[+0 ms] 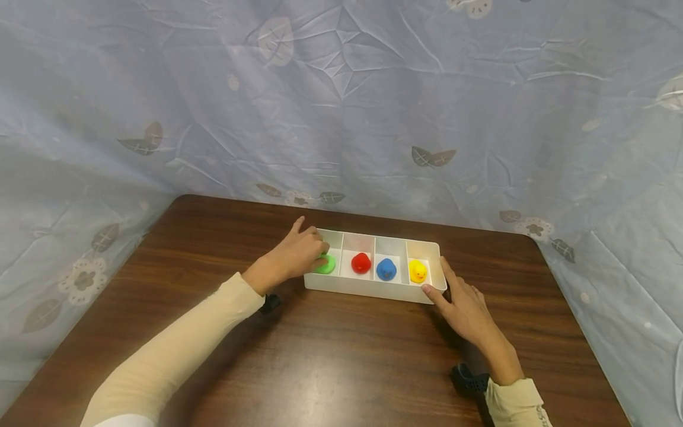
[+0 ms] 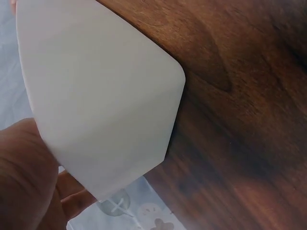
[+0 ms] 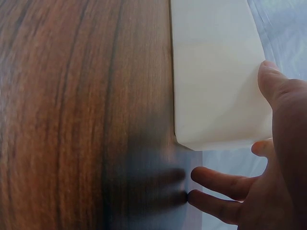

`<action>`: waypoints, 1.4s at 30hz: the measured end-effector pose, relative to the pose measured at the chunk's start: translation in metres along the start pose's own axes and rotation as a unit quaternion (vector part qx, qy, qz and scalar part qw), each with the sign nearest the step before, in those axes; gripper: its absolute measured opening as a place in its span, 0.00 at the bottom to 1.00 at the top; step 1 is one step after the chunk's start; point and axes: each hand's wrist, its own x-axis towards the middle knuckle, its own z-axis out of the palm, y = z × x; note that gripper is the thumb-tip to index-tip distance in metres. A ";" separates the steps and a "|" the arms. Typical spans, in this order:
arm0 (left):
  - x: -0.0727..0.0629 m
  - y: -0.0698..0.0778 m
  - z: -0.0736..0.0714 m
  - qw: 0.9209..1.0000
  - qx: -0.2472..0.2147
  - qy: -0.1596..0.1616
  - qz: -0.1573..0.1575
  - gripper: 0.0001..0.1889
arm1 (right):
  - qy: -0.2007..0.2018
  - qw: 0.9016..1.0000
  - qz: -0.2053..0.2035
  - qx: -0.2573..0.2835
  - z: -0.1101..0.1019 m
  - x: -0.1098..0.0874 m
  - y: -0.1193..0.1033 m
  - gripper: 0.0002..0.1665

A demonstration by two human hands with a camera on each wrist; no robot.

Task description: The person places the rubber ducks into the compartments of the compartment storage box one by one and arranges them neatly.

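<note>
A long white box (image 1: 368, 288) with dividers stands on the table. My left hand (image 1: 293, 252) reaches over its left end, with thumb and fingertips at a rounded green toy (image 1: 326, 265) in the leftmost compartment, partly hidden by the fingers. The other compartments hold a red rubber duck (image 1: 361, 263), a blue rubber duck (image 1: 386, 270) and, at the right end, a yellow rubber duck (image 1: 418, 271). My right hand (image 1: 468, 311) rests on the box's right end, thumb on the front rim. In the right wrist view, the lower fingers (image 3: 220, 184) extend apart from the box.
The brown wooden table (image 1: 341, 356) extends in front of the box and to both sides. A pale curtain (image 1: 341, 118) with leaf and flower prints hangs behind and beside it. Dark straps (image 1: 469, 378) are on both wrists.
</note>
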 end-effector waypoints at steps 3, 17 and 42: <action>-0.001 0.001 -0.002 1.000 -0.002 -0.008 -0.002 0.13 | -0.002 1.000 0.001 0.000 0.000 0.000 0.000 0.52; -0.004 -0.004 -0.011 0.998 -0.052 -0.027 0.020 0.08 | -0.003 1.000 0.000 0.002 0.000 -0.001 -0.002 0.52; -0.008 -0.008 -0.008 0.998 -0.053 0.029 -0.009 0.10 | -0.003 1.000 -0.009 -0.002 0.001 0.004 -0.003 0.52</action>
